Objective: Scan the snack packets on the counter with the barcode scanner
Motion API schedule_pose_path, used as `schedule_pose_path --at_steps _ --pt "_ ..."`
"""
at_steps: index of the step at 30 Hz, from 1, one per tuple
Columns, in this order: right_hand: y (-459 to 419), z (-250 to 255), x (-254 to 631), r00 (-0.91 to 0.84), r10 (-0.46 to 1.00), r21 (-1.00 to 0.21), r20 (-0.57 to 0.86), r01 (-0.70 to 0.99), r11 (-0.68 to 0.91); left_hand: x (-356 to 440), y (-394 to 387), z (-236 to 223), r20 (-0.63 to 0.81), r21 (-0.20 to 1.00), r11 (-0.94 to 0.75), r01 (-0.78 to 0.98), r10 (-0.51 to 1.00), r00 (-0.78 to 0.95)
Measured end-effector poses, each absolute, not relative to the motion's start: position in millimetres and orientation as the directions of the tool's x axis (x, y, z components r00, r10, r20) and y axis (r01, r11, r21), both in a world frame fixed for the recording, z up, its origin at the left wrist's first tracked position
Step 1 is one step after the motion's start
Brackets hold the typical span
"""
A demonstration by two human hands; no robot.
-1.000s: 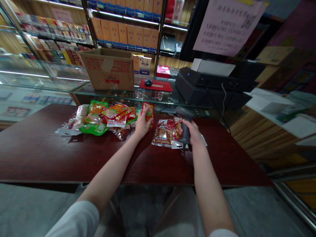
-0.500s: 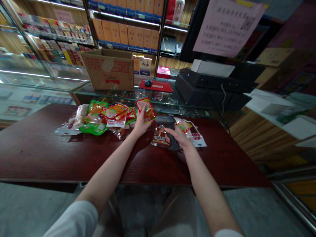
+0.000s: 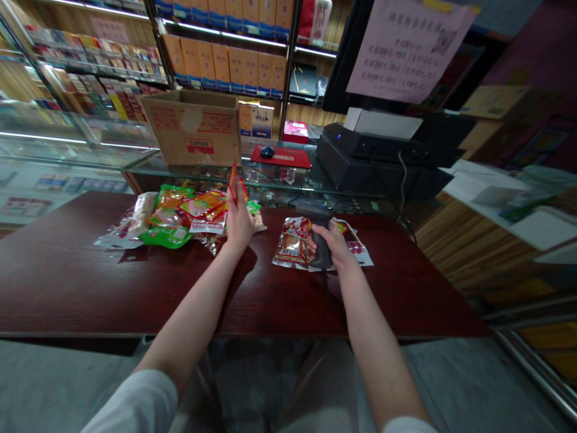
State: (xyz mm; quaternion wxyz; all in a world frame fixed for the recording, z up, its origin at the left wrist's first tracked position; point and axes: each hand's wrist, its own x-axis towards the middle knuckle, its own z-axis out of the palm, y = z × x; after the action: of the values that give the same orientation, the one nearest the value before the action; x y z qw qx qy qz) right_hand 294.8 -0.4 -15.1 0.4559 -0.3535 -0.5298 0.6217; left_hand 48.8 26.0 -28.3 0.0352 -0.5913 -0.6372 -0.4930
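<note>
Lifted higher, the left hand (image 3: 238, 225) pinches a red snack packet (image 3: 237, 185). The right hand (image 3: 329, 243) clasps a barcode scanner (image 3: 321, 255) at one o'clock.

This is a shop. At twelve o'clock, shelves (image 3: 225, 60) hold rows of orange boxes. At ten o'clock there is a glass display case (image 3: 67, 144) with goods inside. At one o'clock, a paper sign (image 3: 408, 51) hangs above a black till machine (image 3: 383, 159). Nearby are snack packets (image 3: 292, 243) and a barcode scanner (image 3: 321, 249).
</note>
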Motion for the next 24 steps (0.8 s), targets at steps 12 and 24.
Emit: schedule_pose_path --at_steps 12,24 --pt "0.1 -4.0 309.5 -0.209 0.972 -0.955 0.107 -0.293 0.042 4.2 17.8 -16.9 0.374 0.548 0.274 0.790 0.764 -0.525" --pt "6.5 -5.0 324.5 -0.196 0.971 -0.952 0.134 -0.297 0.071 106.2 2.7 -27.8 0.055 0.454 -0.070 0.888 0.997 0.051"
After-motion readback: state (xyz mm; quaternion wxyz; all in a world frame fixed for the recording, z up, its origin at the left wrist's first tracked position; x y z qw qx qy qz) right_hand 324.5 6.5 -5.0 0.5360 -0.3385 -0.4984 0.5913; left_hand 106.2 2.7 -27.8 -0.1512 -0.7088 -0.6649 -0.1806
